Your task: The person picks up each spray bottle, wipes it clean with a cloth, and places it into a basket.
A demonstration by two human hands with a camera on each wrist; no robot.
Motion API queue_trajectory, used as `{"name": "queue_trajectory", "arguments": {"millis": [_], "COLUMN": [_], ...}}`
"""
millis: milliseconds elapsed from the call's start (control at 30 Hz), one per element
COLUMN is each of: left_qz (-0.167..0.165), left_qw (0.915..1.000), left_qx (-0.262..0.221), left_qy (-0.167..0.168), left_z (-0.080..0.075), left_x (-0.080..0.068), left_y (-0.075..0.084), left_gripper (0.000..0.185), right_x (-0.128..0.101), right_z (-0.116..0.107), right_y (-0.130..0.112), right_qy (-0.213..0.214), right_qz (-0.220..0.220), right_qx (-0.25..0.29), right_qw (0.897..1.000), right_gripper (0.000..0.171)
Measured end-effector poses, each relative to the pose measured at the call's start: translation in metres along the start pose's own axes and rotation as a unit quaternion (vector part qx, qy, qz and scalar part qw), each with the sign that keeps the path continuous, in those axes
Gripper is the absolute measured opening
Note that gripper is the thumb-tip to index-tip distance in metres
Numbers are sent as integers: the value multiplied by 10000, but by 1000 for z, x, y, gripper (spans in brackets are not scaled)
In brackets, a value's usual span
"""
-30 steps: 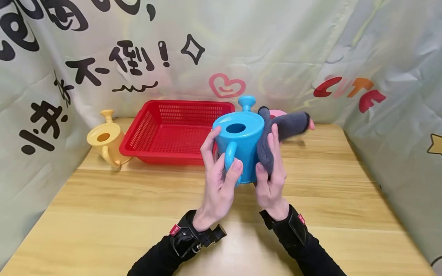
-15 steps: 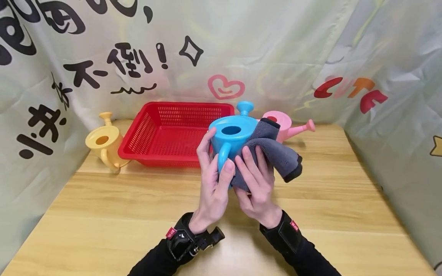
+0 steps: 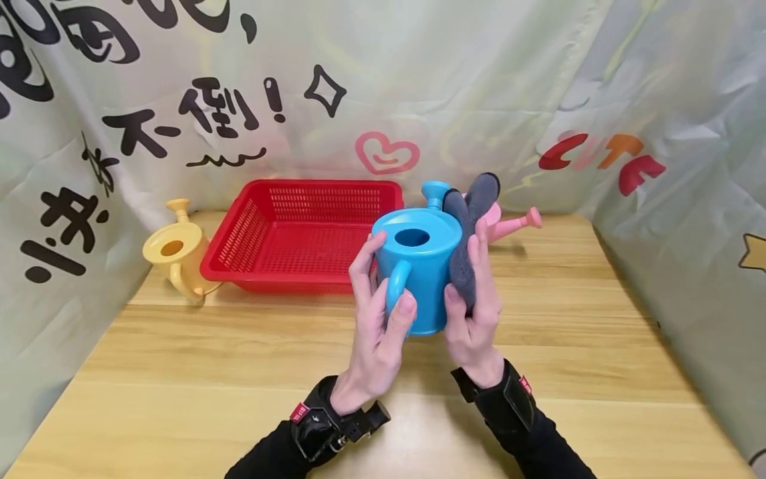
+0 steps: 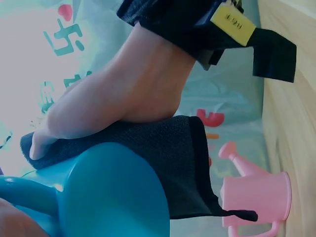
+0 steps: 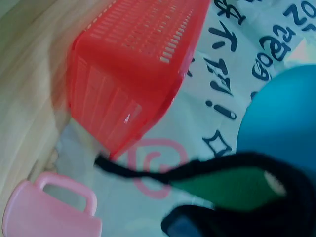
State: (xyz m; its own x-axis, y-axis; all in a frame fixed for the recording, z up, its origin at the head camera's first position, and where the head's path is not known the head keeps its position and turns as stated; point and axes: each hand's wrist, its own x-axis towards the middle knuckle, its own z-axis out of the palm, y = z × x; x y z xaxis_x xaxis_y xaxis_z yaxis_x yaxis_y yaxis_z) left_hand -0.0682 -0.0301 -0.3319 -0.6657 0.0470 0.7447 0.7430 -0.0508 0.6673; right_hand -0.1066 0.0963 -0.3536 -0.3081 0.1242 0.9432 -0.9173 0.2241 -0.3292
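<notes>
A blue watering can (image 3: 429, 293) is held upright above the wooden table, its spout pointing away from me. My left hand (image 3: 374, 339) grips it at the handle side, with the thumb by the handle and fingers round the left wall. A dark grey cloth (image 3: 463, 249) lies against the can's right side, held there by my right hand (image 3: 479, 322). Two folded ends of the cloth stick up above the fingers. In the left wrist view the right hand (image 4: 113, 94) presses the cloth (image 4: 168, 163) along the can (image 4: 118, 187). Parts of the left fingers are hidden behind the can.
Behind the hands stands a red perforated basket (image 3: 317, 279). To its left is a yellow watering can (image 3: 194, 256). A pink watering can (image 3: 505, 228) stands at the back right, partly covered by the cloth. A printed fabric backdrop (image 3: 479, 100) encloses the table (image 3: 251, 372).
My right hand swept the cloth over the front of the blue can, then returned to its right side. The left hand keeps its grip, and the can shifted left and back slightly.
</notes>
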Motion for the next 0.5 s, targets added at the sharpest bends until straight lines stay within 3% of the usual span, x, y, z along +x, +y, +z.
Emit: {"name": "queue_trajectory", "arguments": {"millis": [100, 200, 300, 400, 500], "left_qz": [81, 10, -132, -212, -216], "left_qw": [10000, 10000, 9999, 9998, 9998], "left_qx": [-17, 11, 64, 40, -10], "left_qy": [41, 59, 45, 14, -16], "left_z": [-1, -2, -4, -5, -4], "left_x": [1, 1, 1, 2, 2], "left_y": [-2, -3, -3, -3, -3], "left_gripper": [38, 39, 40, 39, 39], "right_x": [-4, -8, -10, -10, -9], "right_z": [6, 12, 15, 14, 11], "right_y": [-2, -4, -5, -5, -3], "right_qy": [-33, -121, -195, -273, -350], "right_qz": [-518, -1149, -1508, -1522, -1327], "right_qx": [-399, -929, -1287, -1346, -1123], "right_qw": [9979, 9889, 9800, 9788, 9842], "right_gripper": [47, 44, 43, 43, 44]}}
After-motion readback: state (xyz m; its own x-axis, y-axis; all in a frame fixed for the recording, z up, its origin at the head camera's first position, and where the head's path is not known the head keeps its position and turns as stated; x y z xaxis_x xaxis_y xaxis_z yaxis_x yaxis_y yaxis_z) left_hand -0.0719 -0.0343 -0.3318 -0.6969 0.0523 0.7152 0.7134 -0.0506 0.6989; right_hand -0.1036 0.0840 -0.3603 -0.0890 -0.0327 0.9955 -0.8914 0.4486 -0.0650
